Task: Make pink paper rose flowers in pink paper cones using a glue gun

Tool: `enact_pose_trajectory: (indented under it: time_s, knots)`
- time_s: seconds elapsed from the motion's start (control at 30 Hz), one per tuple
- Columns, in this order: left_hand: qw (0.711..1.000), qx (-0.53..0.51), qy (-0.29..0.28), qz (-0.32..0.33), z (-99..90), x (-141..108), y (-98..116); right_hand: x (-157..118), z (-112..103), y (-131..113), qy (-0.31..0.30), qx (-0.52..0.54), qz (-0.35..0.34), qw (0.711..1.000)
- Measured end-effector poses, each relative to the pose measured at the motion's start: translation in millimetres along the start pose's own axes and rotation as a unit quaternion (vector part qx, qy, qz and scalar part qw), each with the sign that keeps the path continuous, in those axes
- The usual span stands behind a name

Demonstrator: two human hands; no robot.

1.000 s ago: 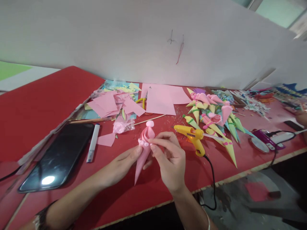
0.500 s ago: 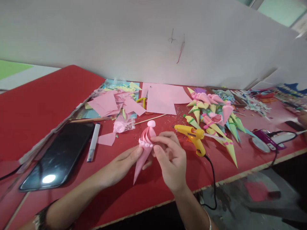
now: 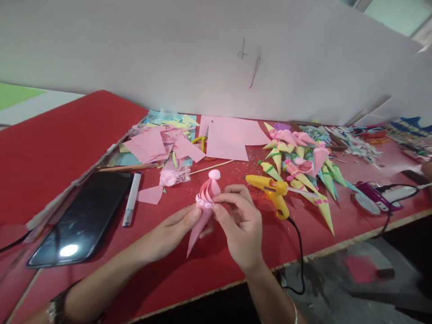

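Note:
A pink paper ice cream cone is held upright, slightly tilted, above the red table. It has swirled folds on top, a pale pink ball at the tip and a row of small pale balls round the rim. My left hand grips the cone's body, thumb in front and fingers behind. At the rim's right side, my right hand presses thumb and forefinger together; whether a small ball sits between them is hidden. A yellow glue gun lies right of my right hand.
Several finished paper cones are heaped at the right. Pink paper sheets and scraps lie at the back. On the left are a black phone and a white marker. The glue gun's cord hangs over the table's front edge.
The cone has turned slightly, its top tipping a little to the right. My right thumb and forefinger have shifted slightly left against the rim. My left hand keeps its grip.

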State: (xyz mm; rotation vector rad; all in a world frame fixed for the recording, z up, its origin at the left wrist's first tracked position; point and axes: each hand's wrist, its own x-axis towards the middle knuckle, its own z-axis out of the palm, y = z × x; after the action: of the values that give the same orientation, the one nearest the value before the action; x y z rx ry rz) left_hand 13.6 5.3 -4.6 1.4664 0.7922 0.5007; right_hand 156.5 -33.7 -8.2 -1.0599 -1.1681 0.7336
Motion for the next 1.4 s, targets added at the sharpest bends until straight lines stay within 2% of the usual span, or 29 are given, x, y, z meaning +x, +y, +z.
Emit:
enact_pose_trajectory:
  time_s: [0.23,0.47,0.7,0.83,0.9,0.97,1.03,1.07,1.13,1.23,1.3,1.4]
  knots:
    - [1.000,-0.002,-0.002,-0.005,0.5,-0.7,0.5,0.0,1.1,-0.8,-0.006,0.036,0.017,0.999]
    - [1.000,-0.005,0.001,0.001,0.7,0.9,0.3,0.4,1.9,2.2,0.000,0.008,0.006,1.000]
    - [1.000,-0.024,0.006,-0.009,-0.4,0.6,-1.6,-0.1,1.8,1.7,-0.006,0.034,0.016,0.999]
    - [0.999,-0.030,0.034,-0.022,-1.3,2.0,-0.6,0.8,-0.9,1.9,0.051,0.005,-0.037,0.998]
    - [0.995,0.061,0.076,-0.022,-2.1,3.6,-1.2,0.4,-2.6,3.5,0.076,0.004,-0.052,0.996]
    - [0.960,0.243,0.135,-0.009,-3.2,4.9,-3.7,-0.8,-3.9,5.2,0.080,0.026,-0.054,0.995]
    - [0.898,0.398,0.187,0.008,-4.3,5.5,-7.5,-2.0,-4.6,6.2,0.077,0.044,-0.056,0.994]
    - [0.873,0.443,0.206,0.012,-4.9,5.5,-9.3,-2.4,-4.6,6.4,0.077,0.048,-0.057,0.994]
    - [0.840,0.494,0.223,0.016,-6.0,5.5,-11.5,-2.5,-4.4,6.4,0.078,0.051,-0.061,0.994]
    - [0.790,0.577,0.205,-0.009,-8.7,6.5,-9.8,-1.6,-4.2,6.4,0.078,0.054,-0.066,0.993]
    - [0.768,0.609,0.194,-0.032,-12.1,7.7,-6.2,-1.3,-4.5,6.8,0.073,0.060,-0.069,0.993]
    - [0.741,0.627,0.240,-0.002,-20.4,9.2,-1.6,-2.3,-5.5,6.9,0.059,0.068,-0.064,0.994]
